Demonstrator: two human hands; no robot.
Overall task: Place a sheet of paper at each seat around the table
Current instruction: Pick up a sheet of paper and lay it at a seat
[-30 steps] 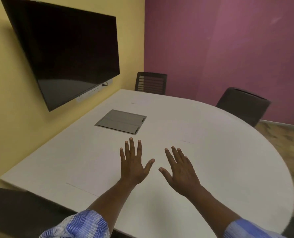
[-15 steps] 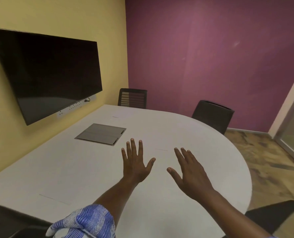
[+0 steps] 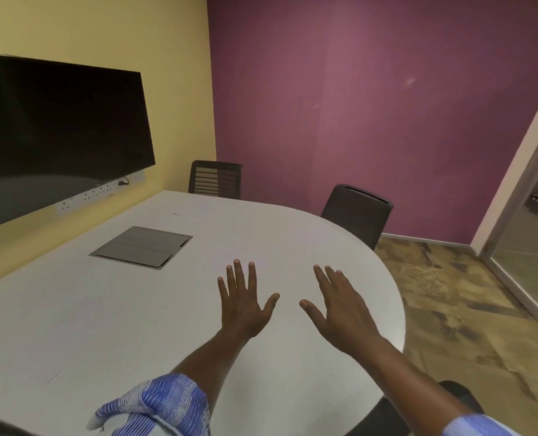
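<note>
View panned right since earlier frame. Left hand (image 3: 242, 305) and right hand (image 3: 340, 305) at frame centre above white tabletop (image 3: 104, 309), fingers (image 3: 237, 273) spread, grasping nothing.

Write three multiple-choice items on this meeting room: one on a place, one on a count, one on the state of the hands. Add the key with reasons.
1. Where is the grey rectangular hatch panel set?
A. In the white tabletop, on the side near the wall-mounted black screen
B. On the floor
C. On the purple wall

2. How many dark chairs stand at the table's far side?
A. None
B. Two
C. Five

3. How are the two bare hands?
A. Gripping paper
B. Fists closed
C. Open, fingers spread, holding nothing

Key: 1 A, the panel sits flush in the top below the screen. 2 B, a slatted-back chair and a solid-back chair. 3 C, the left hand and right hand show flat, empty backs over the table.
</note>
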